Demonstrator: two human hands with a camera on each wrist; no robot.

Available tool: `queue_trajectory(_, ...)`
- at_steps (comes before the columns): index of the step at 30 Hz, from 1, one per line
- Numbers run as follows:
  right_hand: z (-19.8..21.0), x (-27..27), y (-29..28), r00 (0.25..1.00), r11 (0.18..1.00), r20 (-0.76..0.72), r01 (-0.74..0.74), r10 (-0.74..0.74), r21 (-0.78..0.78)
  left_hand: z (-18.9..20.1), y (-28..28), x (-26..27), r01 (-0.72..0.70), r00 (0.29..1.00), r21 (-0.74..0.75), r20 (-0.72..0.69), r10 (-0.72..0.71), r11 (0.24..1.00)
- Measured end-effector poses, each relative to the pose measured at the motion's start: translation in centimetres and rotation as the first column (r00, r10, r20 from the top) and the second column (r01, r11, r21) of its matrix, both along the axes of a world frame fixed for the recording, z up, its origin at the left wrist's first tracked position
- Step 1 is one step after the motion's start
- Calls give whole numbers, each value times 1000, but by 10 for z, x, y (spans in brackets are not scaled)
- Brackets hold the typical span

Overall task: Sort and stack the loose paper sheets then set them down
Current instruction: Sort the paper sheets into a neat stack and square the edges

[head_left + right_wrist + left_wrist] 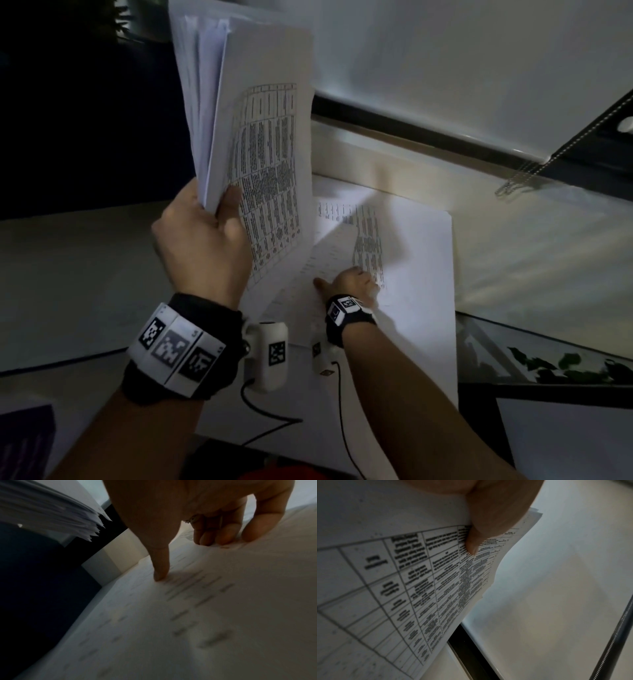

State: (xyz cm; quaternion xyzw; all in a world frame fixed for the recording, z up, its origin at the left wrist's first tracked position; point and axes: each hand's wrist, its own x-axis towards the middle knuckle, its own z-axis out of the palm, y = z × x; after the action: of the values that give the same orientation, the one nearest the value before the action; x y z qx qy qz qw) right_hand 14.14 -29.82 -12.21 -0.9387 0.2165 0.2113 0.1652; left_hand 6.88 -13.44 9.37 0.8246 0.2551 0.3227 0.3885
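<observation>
My left hand (202, 240) is clamped round the lower end of a thick sheaf of white printed paper sheets (253, 130), thumb pressed on the table-ruled front page and the other fingers hidden behind; the sheaf stands nearly upright, its long axis running up and away from me, its far edges ragged and unaligned in the right wrist view. My right hand (352, 282) is lower and further out, down on the loose white printed sheets (411, 260) that lie overlapping on the pale worktop (68, 274): thumb tip planted on one page, fingertips (228, 536) bent onto the paper beyond it, nothing lifted that I can see. So the loose sheets lie directly under my right hand, to the right of and below the held sheaf, long sides running away from me. I judge the right hand is the one to gather the next page and carry it up and leftward.
</observation>
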Motion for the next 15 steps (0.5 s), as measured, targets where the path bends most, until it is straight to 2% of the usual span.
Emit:
queue_trajectory(3,8,5,7,1000,999,-21,11,-10,34,-1,3,3,-3,1000,-22,29,3,1000)
queue_trajectory(8,12,14,10,987,980,-14,160,-160,117,-2,4,6,14,999,-59,37,-12,998)
queue_trajectory(10,7,15,14,972,953,-18,231,-233,196,-3,3,7,21,999,-79,28,-19,997)
queue_trajectory(15,4,21,0,974,942,55,198,-221,269,-3,4,12,30,998,-140,61,-21,990)
